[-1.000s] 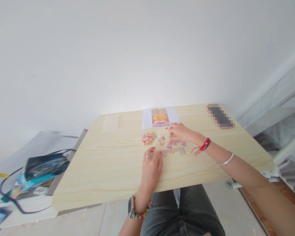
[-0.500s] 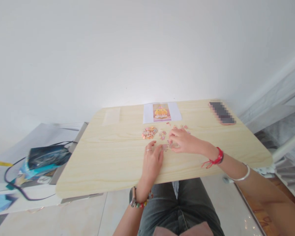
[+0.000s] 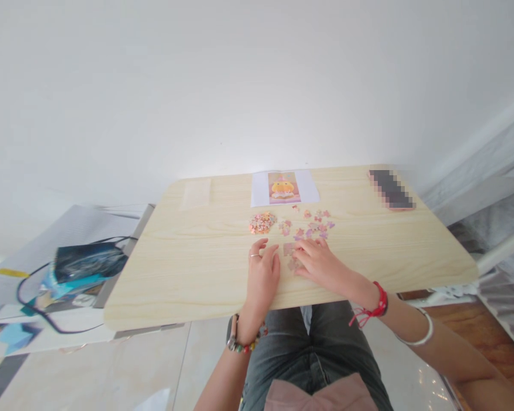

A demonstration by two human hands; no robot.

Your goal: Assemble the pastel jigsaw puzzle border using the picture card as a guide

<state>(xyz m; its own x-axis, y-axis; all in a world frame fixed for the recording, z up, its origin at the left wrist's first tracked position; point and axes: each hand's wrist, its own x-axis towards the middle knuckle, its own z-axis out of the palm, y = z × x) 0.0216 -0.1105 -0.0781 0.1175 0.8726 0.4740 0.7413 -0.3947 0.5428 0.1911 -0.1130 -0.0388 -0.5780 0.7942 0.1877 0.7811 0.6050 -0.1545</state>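
My left hand (image 3: 263, 273) rests on the table left of a few joined pink jigsaw pieces (image 3: 288, 249). Its fingers are apart and hold nothing. My right hand (image 3: 323, 267) has its fingers curled down over the right side of these pieces, closed on a puzzle piece (image 3: 294, 264) that they partly hide. Just beyond the hands lies a dense heap of puzzle pieces (image 3: 262, 222). Looser pink and purple pieces (image 3: 312, 229) are spread to its right. Behind them is a sheet with a printed picture (image 3: 284, 188) of a yellow figure.
A phone (image 3: 392, 189), blurred out, lies at the table's back right. A pale translucent sheet (image 3: 196, 194) is at the back left of the wooden table (image 3: 175, 274). Beside the table on the left are a dark pouch (image 3: 88, 262) and papers. A white wall stands behind.
My left hand has drawn slightly left, away from the joined pieces. My right hand has flattened and shifted a little nearer to me, uncovering loose pieces behind it. The view has tilted slightly.
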